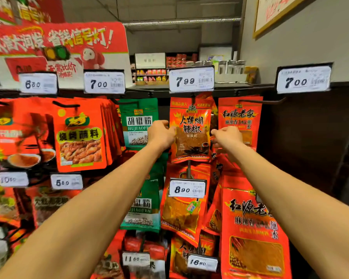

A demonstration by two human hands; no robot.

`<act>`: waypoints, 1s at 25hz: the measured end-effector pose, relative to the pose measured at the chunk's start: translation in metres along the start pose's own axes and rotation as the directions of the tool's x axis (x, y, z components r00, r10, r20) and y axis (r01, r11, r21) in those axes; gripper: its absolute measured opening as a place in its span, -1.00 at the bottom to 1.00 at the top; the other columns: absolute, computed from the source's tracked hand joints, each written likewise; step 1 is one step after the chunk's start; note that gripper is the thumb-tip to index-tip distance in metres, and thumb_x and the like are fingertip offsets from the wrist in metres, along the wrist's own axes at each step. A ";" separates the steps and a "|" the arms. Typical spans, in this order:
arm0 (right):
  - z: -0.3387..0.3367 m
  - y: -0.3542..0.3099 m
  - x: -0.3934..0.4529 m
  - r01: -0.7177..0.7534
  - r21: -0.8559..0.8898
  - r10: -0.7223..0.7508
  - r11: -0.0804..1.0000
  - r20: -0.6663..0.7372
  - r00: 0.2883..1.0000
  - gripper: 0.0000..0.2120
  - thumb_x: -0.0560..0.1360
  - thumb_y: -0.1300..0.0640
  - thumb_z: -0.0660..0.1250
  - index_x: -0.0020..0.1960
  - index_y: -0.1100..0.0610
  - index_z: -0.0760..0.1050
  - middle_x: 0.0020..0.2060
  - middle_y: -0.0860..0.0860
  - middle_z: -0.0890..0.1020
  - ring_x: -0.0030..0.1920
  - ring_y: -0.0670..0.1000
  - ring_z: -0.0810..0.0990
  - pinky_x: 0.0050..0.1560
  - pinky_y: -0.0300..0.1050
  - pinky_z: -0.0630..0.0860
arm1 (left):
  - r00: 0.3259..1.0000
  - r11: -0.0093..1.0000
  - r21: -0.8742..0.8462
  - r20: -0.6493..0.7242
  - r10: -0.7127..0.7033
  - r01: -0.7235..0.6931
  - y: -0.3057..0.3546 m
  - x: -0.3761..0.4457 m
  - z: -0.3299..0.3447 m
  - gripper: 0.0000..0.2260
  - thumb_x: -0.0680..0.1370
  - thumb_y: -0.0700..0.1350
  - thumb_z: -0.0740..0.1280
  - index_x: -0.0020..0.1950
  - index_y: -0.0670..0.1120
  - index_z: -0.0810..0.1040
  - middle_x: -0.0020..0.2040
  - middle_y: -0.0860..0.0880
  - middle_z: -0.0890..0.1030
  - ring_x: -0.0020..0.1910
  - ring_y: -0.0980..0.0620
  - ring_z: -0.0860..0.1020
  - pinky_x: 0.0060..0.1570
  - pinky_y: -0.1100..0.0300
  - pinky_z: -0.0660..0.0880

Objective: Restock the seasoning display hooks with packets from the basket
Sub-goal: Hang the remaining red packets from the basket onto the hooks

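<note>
Both hands are up at the chili powder packet hanging under the 7.99 price tag: the left hand pinches its left edge with curled fingers, and the right hand curls round its right edge, though the fingertips there are partly hidden. The step in hand looks like seating this packet on its hook; whether the hole is already over the prong cannot be told, since the tag covers it. The next move likely calls for sliding the packet back along the prong and letting it hang straight. Left of this packet hangs a green pepper powder packet, right of it a red dipping-seasoning packet close enough to snag, and just below it the 8.90 price tag juts out on its own hook. The basket is not in view.
</note>
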State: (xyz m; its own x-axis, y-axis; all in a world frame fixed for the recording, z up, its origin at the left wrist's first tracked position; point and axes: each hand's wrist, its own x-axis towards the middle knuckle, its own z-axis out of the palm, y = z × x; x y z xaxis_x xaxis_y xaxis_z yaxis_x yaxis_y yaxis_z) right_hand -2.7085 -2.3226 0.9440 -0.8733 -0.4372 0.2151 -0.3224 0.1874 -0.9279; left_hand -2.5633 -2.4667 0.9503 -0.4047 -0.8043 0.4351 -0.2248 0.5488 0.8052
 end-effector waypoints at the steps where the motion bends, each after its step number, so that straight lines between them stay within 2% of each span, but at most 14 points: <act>1: -0.003 -0.004 -0.014 -0.018 0.091 0.014 0.996 0.042 0.999 -0.83 0.58 0.14 0.34 -0.11 0.22 0.57 -0.29 0.17 0.67 -0.37 0.12 0.63 -0.37 -0.01 0.61 | 0.998 0.999 -0.026 0.046 0.031 -0.029 0.000 -0.013 -0.012 -0.77 0.56 -0.05 0.38 0.16 -0.12 0.65 0.13 -0.10 0.68 0.13 -0.11 0.62 0.11 0.13 0.50; 2: -0.007 -0.009 -0.030 -0.036 0.158 0.022 0.987 0.088 0.996 -0.86 0.60 0.19 0.31 -0.11 0.20 0.54 -0.35 0.13 0.65 -0.45 0.08 0.60 -0.45 -0.10 0.54 | 0.994 0.996 -0.085 0.104 0.039 -0.030 -0.001 -0.026 -0.024 -0.76 0.58 -0.07 0.36 0.20 -0.12 0.63 0.11 -0.08 0.69 0.10 -0.09 0.63 0.12 0.09 0.52; 3: -0.012 -0.015 -0.047 -0.038 0.201 0.014 0.979 0.119 0.993 -0.86 0.60 0.22 0.29 -0.13 0.19 0.52 -0.40 0.11 0.63 -0.50 0.05 0.57 -0.48 -0.16 0.49 | 0.986 0.984 -0.176 0.164 0.025 0.004 0.001 -0.038 -0.039 -0.83 0.60 -0.10 0.33 0.14 -0.09 0.64 0.05 -0.08 0.70 0.01 -0.08 0.66 0.07 0.06 0.55; 4: -0.017 -0.021 -0.062 -0.022 0.231 -0.009 0.973 0.134 0.991 -0.86 0.60 0.23 0.28 -0.14 0.18 0.52 -0.42 0.09 0.63 -0.52 0.03 0.56 -0.50 -0.19 0.47 | 0.976 0.960 -0.275 0.218 0.003 0.059 0.002 -0.051 -0.054 -0.88 0.62 -0.12 0.30 0.05 -0.06 0.63 -0.05 -0.07 0.71 -0.13 -0.04 0.67 -0.06 0.07 0.57; 6: -0.029 -0.029 -0.098 0.035 0.276 -0.072 0.961 0.126 0.989 -0.86 0.57 0.24 0.28 -0.15 0.18 0.54 -0.45 0.06 0.62 -0.52 0.02 0.56 -0.53 -0.24 0.44 | 0.956 0.904 -0.403 0.292 -0.022 0.144 0.002 -0.078 -0.087 -0.86 0.64 -0.13 0.27 -0.06 -0.05 0.61 -0.17 -0.07 0.71 -0.32 0.05 0.66 -0.27 0.19 0.56; 9: -0.041 -0.019 -0.161 0.091 0.340 -0.139 0.936 0.120 0.983 -0.83 0.49 0.21 0.31 -0.26 0.11 0.59 -0.49 0.07 0.60 -0.55 0.02 0.54 -0.56 -0.27 0.40 | 0.933 0.829 -0.513 0.358 -0.029 0.222 -0.023 -0.124 -0.133 -0.85 0.57 -0.06 0.34 -0.09 -0.09 0.66 -0.18 -0.13 0.72 -0.32 0.02 0.66 -0.31 0.22 0.59; 11: -0.035 0.009 -0.206 0.046 0.385 -0.104 0.922 0.133 0.986 -0.81 0.44 0.17 0.31 -0.32 0.07 0.63 -0.49 0.08 0.60 -0.57 0.02 0.54 -0.57 -0.28 0.40 | 0.899 0.790 -0.518 0.429 -0.091 0.327 -0.061 -0.158 -0.153 -0.83 0.53 -0.03 0.36 -0.11 -0.07 0.69 -0.16 -0.16 0.72 -0.31 -0.01 0.67 -0.31 0.22 0.61; 14: -0.005 0.071 -0.263 -0.129 0.368 0.062 0.921 0.189 0.980 -0.69 0.55 0.29 0.26 -0.31 0.10 0.62 -0.51 0.10 0.58 -0.58 0.02 0.53 -0.58 -0.28 0.39 | 0.828 0.747 -0.439 0.495 -0.262 0.499 -0.136 -0.206 -0.163 -0.80 0.64 -0.11 0.28 -0.07 -0.10 0.67 -0.18 -0.13 0.72 -0.34 0.04 0.66 -0.33 0.26 0.60; 16: 0.029 0.122 -0.304 -0.286 0.280 0.228 0.916 0.224 0.948 -0.71 0.56 0.34 0.25 -0.29 0.15 0.56 -0.52 0.10 0.57 -0.59 0.01 0.50 -0.58 -0.26 0.38 | 0.719 0.682 -0.319 0.535 -0.444 0.658 -0.192 -0.239 -0.162 -0.80 0.65 -0.15 0.23 -0.05 -0.12 0.63 -0.22 -0.10 0.71 -0.38 0.07 0.63 -0.36 0.26 0.56; 18: 0.067 0.173 -0.342 -0.449 0.187 0.397 0.874 0.258 0.881 -0.77 0.56 0.33 0.25 -0.27 0.23 0.52 -0.54 0.09 0.55 -0.59 0.00 0.46 -0.56 -0.26 0.36 | 0.584 0.588 -0.206 0.571 -0.577 0.782 -0.247 -0.270 -0.157 -0.81 0.65 -0.18 0.22 -0.07 -0.11 0.61 -0.28 -0.06 0.69 -0.41 0.07 0.58 -0.40 0.27 0.50; 22: 0.131 0.262 -0.412 -0.699 0.026 0.667 0.714 0.275 0.692 -0.80 0.56 0.27 0.23 -0.22 0.21 0.52 -0.52 0.03 0.57 -0.55 -0.04 0.51 -0.48 -0.24 0.41 | 0.334 0.411 -0.005 0.591 -0.734 0.912 -0.343 -0.333 -0.149 -0.82 0.63 -0.18 0.23 -0.13 -0.04 0.55 -0.27 -0.05 0.55 -0.38 0.05 0.44 -0.43 0.28 0.35; 25: 0.170 0.328 -0.463 -0.819 -0.090 0.807 0.566 0.264 0.529 -0.81 0.55 0.28 0.27 -0.23 0.16 0.51 -0.52 0.04 0.57 -0.53 0.02 0.52 -0.46 -0.22 0.43 | 0.173 0.271 0.103 0.550 -0.817 0.957 -0.410 -0.386 -0.140 -0.83 0.61 -0.25 0.21 -0.13 -0.07 0.50 -0.33 -0.06 0.42 -0.42 0.07 0.33 -0.56 0.34 0.25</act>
State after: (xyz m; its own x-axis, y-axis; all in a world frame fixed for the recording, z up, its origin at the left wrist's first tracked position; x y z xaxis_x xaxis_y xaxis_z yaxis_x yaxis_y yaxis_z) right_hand -2.3475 -2.2086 0.4883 -0.6253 -0.3123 -0.7151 0.5000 0.5433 -0.6745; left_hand -2.1905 -2.4133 0.5087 -0.3737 -0.4618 -0.8044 -0.5392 -0.5975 0.5935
